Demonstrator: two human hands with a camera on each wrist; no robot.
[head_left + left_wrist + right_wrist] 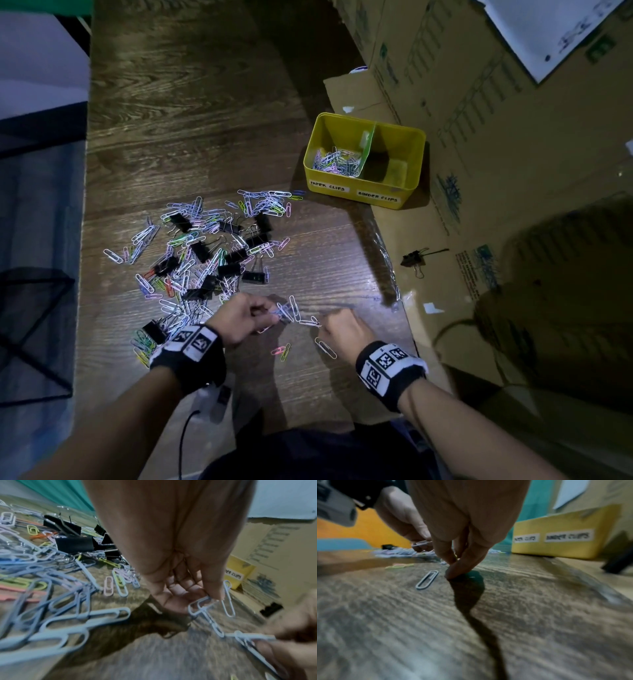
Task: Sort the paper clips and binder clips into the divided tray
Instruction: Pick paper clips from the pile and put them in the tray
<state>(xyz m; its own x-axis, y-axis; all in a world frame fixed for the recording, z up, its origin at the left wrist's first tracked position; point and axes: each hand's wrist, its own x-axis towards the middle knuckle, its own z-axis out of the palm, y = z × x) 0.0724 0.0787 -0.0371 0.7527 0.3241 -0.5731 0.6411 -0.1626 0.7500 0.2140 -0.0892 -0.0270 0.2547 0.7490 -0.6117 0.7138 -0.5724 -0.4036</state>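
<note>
Head view: both hands low over the bench (205,102), close together. My left hand (239,318) pinches one end of a string of linked paper clips (291,310); my right hand (339,329) pinches the other end. I judge they are held taut between the two grips so the tangle can be worked apart before sorting. The mixed pile (205,253) of paper clips and black binder clips lies just beyond my left grip. The yellow tray (363,195) sits well beyond my right grip; its paper-clip side holds clips, and the binder-clip side looks bare.

Left wrist view: thumb and fingers of the left hand (185,588) curl onto a pale blue clip, the chain (211,622) running off toward my right fingertips (267,649).

Right wrist view: my right hand (458,555) has fingertips pressed together, down at the bench surface; the clip inside the pinch is hidden. A single grey paper clip (427,580) lies flat just left of that grip, the tray (556,547) to the right beyond it.
</note>
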